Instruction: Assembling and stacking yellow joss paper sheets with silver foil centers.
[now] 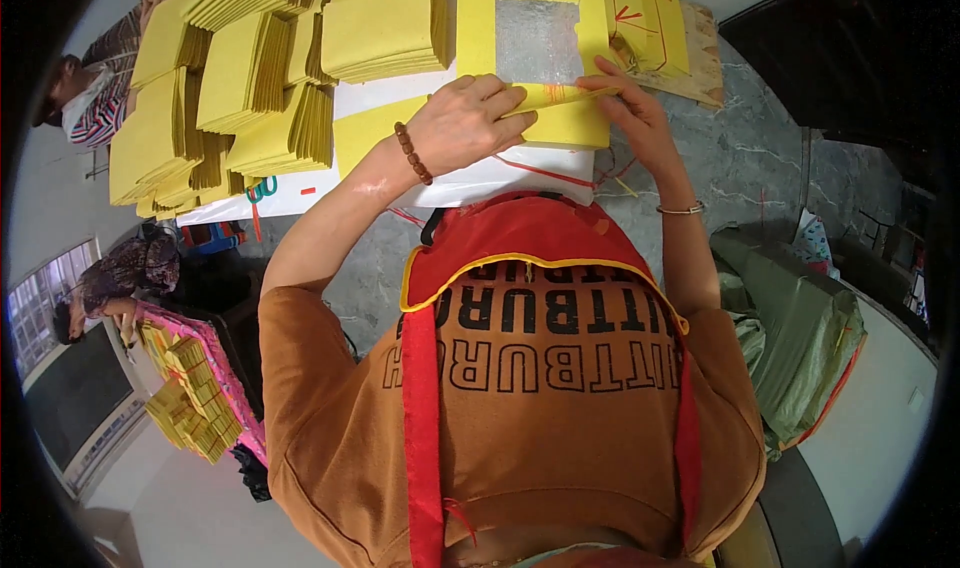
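Observation:
In front of me on the table lies a yellow paper sheet bearing a silver-grey square patch. Its near edge is turned up into a narrow folded strip. My left hand is closed, with curled fingers pressing the strip at its left part. At the right end, my right hand pinches the strip's edge between thumb and fingers. More yellow paper lies flat beneath and to the left. What is under my left palm is hidden.
Stacks of folded yellow paper fill the table's left side. Green-handled scissors lie near its front edge. Bundled yellow paper sits at the right on a wooden board. Two people are at the left; a green-covered pile stands right.

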Tool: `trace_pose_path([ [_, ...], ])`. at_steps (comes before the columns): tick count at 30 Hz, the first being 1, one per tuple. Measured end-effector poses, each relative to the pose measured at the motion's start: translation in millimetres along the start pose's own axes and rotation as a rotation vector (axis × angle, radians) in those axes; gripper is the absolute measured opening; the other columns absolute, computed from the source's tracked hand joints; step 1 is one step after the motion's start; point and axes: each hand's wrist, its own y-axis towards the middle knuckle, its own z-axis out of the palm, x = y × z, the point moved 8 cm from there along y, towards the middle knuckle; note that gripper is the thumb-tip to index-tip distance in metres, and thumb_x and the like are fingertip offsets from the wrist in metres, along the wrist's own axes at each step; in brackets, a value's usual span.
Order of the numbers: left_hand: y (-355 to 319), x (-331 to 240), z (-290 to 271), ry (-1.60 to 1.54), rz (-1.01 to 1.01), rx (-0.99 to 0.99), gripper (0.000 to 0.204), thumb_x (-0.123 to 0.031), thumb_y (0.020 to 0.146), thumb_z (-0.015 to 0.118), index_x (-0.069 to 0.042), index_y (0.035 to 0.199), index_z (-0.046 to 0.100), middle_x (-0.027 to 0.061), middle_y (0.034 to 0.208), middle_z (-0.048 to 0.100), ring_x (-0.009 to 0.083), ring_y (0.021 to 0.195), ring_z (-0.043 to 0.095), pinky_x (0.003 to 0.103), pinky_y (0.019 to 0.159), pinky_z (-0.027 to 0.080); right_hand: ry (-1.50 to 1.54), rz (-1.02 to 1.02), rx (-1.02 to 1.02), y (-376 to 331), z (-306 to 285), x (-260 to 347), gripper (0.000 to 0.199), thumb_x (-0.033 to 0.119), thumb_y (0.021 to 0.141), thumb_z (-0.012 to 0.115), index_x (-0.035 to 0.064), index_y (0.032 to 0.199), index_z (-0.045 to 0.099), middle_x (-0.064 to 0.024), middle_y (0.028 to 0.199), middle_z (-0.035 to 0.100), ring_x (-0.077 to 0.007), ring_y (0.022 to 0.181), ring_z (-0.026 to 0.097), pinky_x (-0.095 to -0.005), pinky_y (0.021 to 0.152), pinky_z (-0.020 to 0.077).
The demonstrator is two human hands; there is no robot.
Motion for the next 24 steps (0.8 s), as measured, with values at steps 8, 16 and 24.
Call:
trace_pose_path([
  [8, 7.0, -8.3, 0.9, 0.088, -0.049, -0.055, 0.018, -0.018, 0.072, 0.063, -0.007, 0.086, 0.063, 0.0051, 0.092, 0.059, 0.0187, 0.085, 0.056, 0.03, 0.068, 0.051, -0.009, -0.041, 0.02, 0.7, -1.0, -2.8, 0.025, 0.014, 0.09, 0.055, 0.0072, 0.113, 0.063, -0.0085, 0.125, 0.056, -0.022, 0.133, 0.033, -0.0334, 0.104, 0.0298],
  [16, 11.4, 15.6, -15.8, -0.119, -0.11, -0.131, 0.018, -0.013, 0.077, 0.06, -0.008, 0.094, 0.06, 0.0114, 0.107, 0.06, 0.0259, 0.075, 0.061, 0.034, 0.066, 0.052, 0.18, -0.036, 0.037, -4.1, -4.8, -6.7, 0.043, 0.02, 0.086, 0.061, 0.0056, 0.126, 0.053, -0.0092, 0.134, 0.048, -0.0203, 0.13, 0.036, -0.0333, 0.105, 0.0292],
  [24, 10.8, 35.8, -5.8, -0.3, -0.22, -0.078, 0.027, -0.007, 0.079, 0.057, -0.012, 0.105, 0.06, 0.0071, 0.098, 0.058, 0.0247, 0.079, 0.061, 0.035, 0.065, 0.052, 0.105, 0.109, -0.01, -3.2, 3.5, -5.6, 0.066, 0.01, 0.077, 0.07, 0.0025, 0.136, 0.04, -0.0069, 0.133, 0.048, -0.0156, 0.124, 0.041, -0.0303, 0.104, 0.031],
])
